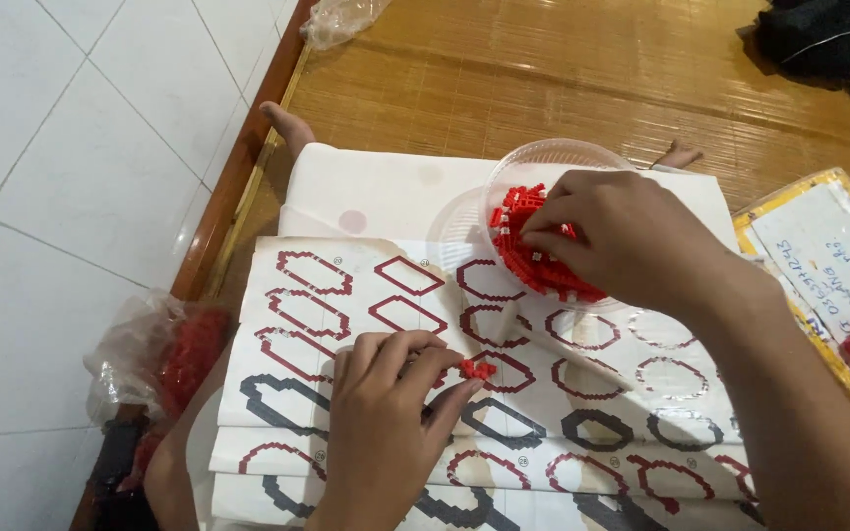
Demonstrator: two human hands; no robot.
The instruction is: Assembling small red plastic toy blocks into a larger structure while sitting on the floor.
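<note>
From the head camera I see my left hand (386, 423) pinching a small cluster of red bricks (477, 370) between thumb and fingertips, just above the printed instruction sheet (582, 423) of red and black ring outlines. My right hand (622, 241) reaches into the clear plastic bowl (543, 157) beyond the sheet, fingers curled closed over the loose red bricks (523, 258) there; whether it grips one I cannot tell.

White floor tiles (61, 167) with thin grey joints fill the left side. A reddish-brown wooden edge (238, 167) runs diagonally beside them, bordering a woven bamboo mat (543, 69) of golden-brown slats that covers the upper part of the view. Light falls evenly, with a soft sheen on the mat. A dark cloth (828, 39) lies at the mat's far right corner.
</note>
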